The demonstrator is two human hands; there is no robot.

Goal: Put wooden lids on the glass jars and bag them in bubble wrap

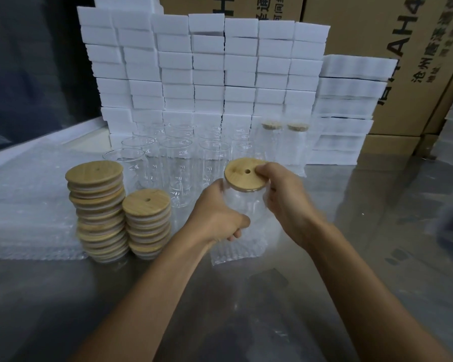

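Note:
A clear glass jar (242, 202) with a round wooden lid (242, 173) on top stands inside a bubble wrap bag (237, 248) at the table's middle. My left hand (216, 216) grips the jar's left side through the bag. My right hand (283, 194) holds the right side, its thumb lying on the lid's rim. Two stacks of wooden lids (97, 207) (147, 222) stand to the left. Several open glass jars (178, 163) stand in rows behind. Two lidded jars in bubble wrap (283, 142) stand at the back right.
A pile of flat bubble wrap bags (29, 202) lies at the far left. A wall of white foam boxes (209, 69) rises behind the jars, with cardboard cartons (392, 48) beyond. The table (364, 231) is shiny metal.

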